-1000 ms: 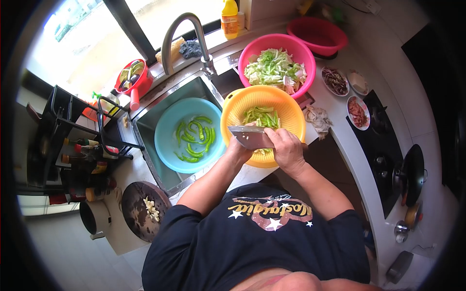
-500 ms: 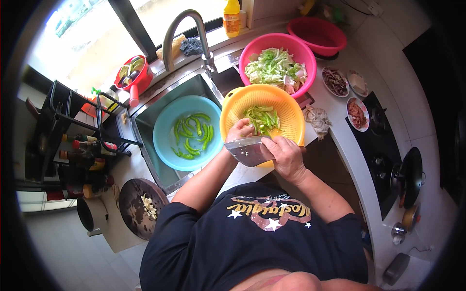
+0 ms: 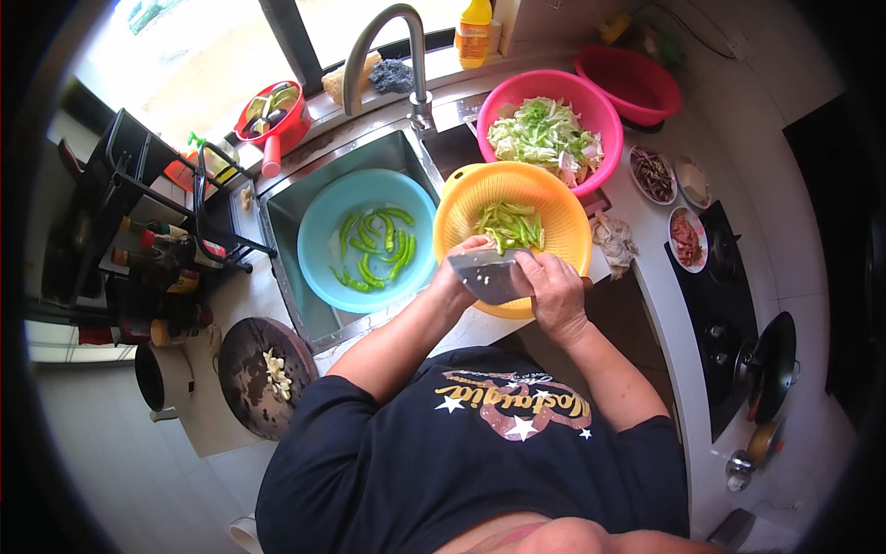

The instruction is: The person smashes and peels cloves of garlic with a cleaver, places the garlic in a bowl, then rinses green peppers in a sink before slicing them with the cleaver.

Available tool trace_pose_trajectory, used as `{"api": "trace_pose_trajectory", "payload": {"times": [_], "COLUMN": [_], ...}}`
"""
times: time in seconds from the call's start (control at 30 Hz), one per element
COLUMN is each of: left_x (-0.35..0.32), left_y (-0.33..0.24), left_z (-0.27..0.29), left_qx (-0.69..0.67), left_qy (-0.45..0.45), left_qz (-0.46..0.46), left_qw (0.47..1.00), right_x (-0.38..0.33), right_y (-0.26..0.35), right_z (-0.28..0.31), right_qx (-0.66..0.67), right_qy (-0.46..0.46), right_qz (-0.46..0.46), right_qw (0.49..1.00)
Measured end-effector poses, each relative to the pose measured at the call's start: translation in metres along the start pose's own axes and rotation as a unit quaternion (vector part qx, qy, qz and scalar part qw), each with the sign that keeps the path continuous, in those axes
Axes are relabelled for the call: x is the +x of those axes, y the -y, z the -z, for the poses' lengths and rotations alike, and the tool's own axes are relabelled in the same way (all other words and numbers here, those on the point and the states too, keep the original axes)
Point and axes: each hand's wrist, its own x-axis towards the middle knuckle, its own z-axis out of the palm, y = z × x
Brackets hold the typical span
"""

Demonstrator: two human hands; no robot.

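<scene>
My right hand [image 3: 557,294] is closed around the handle of a cleaver [image 3: 494,280], its broad blade tilted over the near side of a yellow colander [image 3: 577,217]. A few pale bits stick to the blade. Cut green pepper pieces [image 3: 510,224] lie heaped in the colander. Just behind the blade, at the colander's near left rim, my left hand [image 3: 460,258] is closed with its fingers bent together; the blade hides most of them, and what they hold cannot be made out. Whole green peppers [image 3: 374,247] lie in a light-blue basin [image 3: 318,277] to the left.
The basin stands in a steel sink [image 3: 286,217] below a curved faucet [image 3: 420,92]. Behind the colander sits a pink basin [image 3: 609,120] of cut cabbage [image 3: 544,129]. A round chopping board [image 3: 249,388] bears garlic-like pieces. Small plates, one with sliced meat [image 3: 686,242], stand beside the stove [image 3: 729,323].
The whole view has shifted, so the counter appears farther right. My left hand has gone lower behind the cleaver blade, which hides more of its fingers. The right hand keeps its hold on the cleaver.
</scene>
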Motion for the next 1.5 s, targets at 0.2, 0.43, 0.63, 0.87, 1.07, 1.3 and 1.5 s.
{"api": "trace_pose_trajectory", "payload": {"times": [0.2,0.43,0.63,0.87,1.07,1.3,1.5], "left_x": [-0.022,-0.020,-0.018,0.067,0.034,0.018,-0.051], "left_y": [0.000,-0.005,-0.125,-0.121,-0.167,-0.162,-0.209], "left_z": [-0.015,-0.022,0.051,0.233,0.242,0.219,0.097], "left_qx": [0.266,0.793,0.667,0.829,0.905,0.932,0.418], "left_qy": [-0.005,-0.034,-0.313,-0.417,-0.331,-0.192,-0.123], "left_qz": [-0.054,-0.405,-0.530,-0.118,-0.035,0.008,-0.081], "left_qw": [0.962,0.453,0.421,0.353,0.264,0.306,0.896], "right_x": [0.000,0.005,0.009,0.032,0.039,0.051,0.054], "right_y": [-0.029,-0.053,-0.057,-0.045,-0.055,-0.054,-0.048], "right_z": [-0.003,0.013,0.030,0.030,0.016,-0.003,0.007], "right_qx": [-0.025,0.130,0.257,0.260,0.222,0.222,0.258], "right_qy": [0.094,0.170,0.157,0.203,0.205,0.206,0.206], "right_qz": [-0.069,-0.220,-0.332,-0.364,-0.352,-0.286,-0.320], "right_qw": [0.993,0.952,0.894,0.871,0.886,0.909,0.888]}}
